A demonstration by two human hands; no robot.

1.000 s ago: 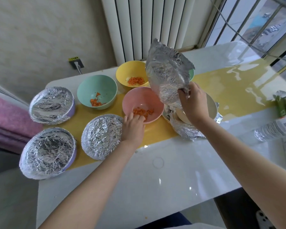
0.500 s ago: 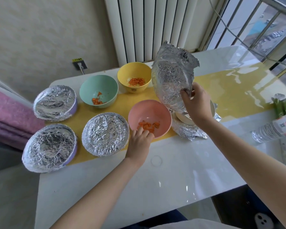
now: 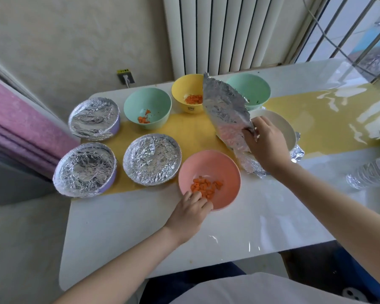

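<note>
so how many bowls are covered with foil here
3: the back-left covered bowl, the front-left covered bowl and the middle covered bowl left of the pink bowl. The right hand holds a loose foil sheet; none seems hidden.

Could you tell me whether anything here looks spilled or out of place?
Nothing is spilled. Crumpled foil lies loose beside the white bowl, and the pink bowl, held at its rim by the left hand, sits partly off the yellow runner. The right hand grips a foil sheet.
</note>
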